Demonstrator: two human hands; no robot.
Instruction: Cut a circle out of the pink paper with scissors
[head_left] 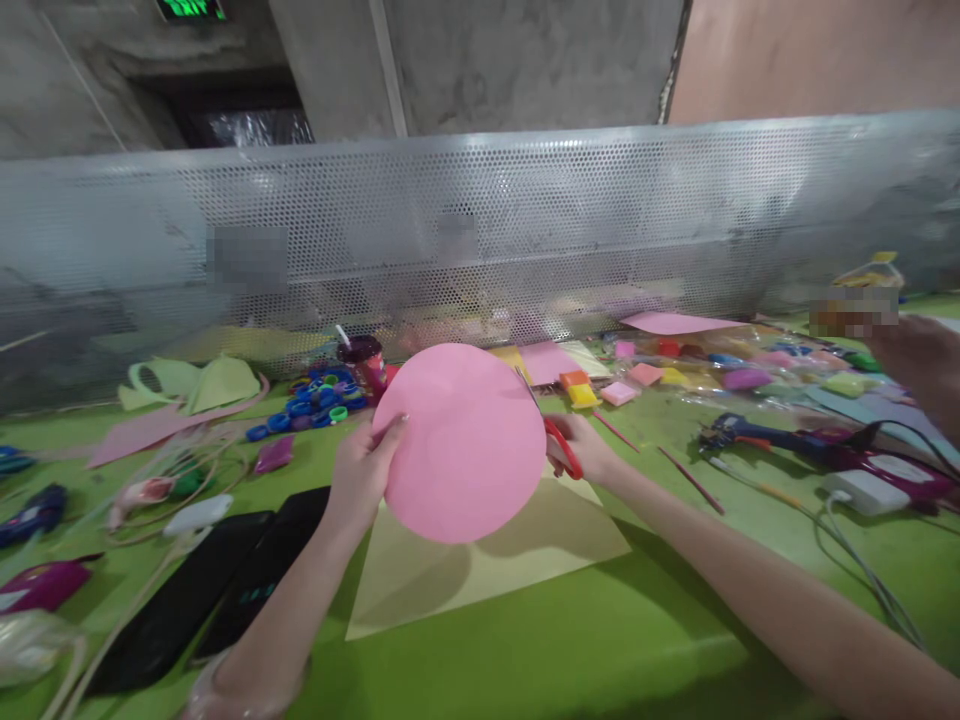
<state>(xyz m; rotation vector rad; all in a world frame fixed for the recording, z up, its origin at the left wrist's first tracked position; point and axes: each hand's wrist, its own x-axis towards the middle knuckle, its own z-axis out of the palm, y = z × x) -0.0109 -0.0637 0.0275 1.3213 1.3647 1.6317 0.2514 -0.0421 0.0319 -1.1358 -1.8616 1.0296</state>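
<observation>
A round pink paper disc is held up in front of me, tilted to face me. My left hand pinches its left edge, thumb on the near side. In my right hand is a pair of scissors with red handles; the fingers are closed round the loops. The grey blades point up and away along the disc's right edge, partly behind it. Beneath the disc a pale yellow paper sheet lies on the green table, with shadows across it.
Black phones and cables lie left. Blue bottle caps and a lidded cup stand behind. Paper scraps lie back left, clay packets back right. A glue gun and another person's hand are right; a perforated metal panel closes the back.
</observation>
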